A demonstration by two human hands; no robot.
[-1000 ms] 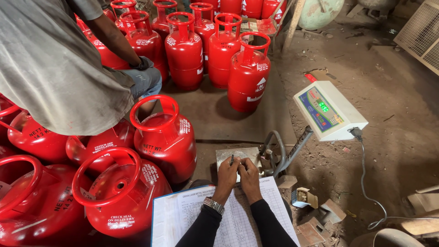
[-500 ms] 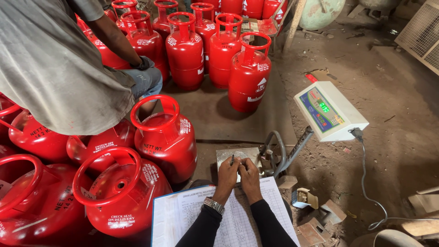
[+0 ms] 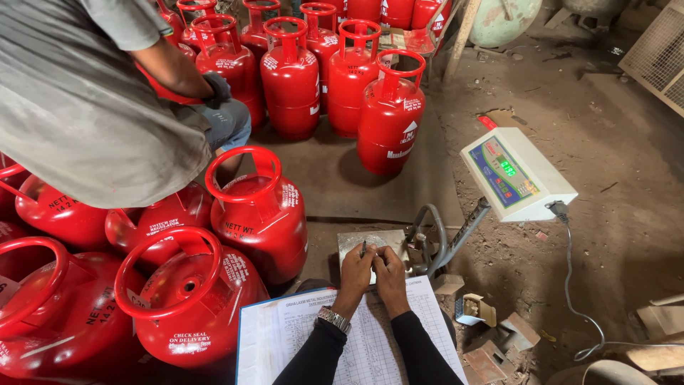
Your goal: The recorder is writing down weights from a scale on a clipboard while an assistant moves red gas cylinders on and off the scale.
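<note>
Now both hands meet at the top edge of the sheet (image 3: 370, 342): the left hand (image 3: 354, 269) pinches a pen (image 3: 363, 249), the right hand (image 3: 390, 269) (fingers curled) seems to hold nothing, near the cylinder (image 3: 260, 214).

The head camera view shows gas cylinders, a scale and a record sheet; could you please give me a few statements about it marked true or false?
1. Both hands rest at the top edge of the ruled record sheet. True: the left hand and right hand sit side by side there.
2. The left hand holds a pen. True.
3. The scale's display unit is dark. False: green digits are lit on it.
4. The cylinders are blue. False: they are red, such as the nearest upright one.
5. A watch is on the right wrist. False: it is on the left wrist.
6. Another person in a grey shirt bends over the cylinders. True.
</note>
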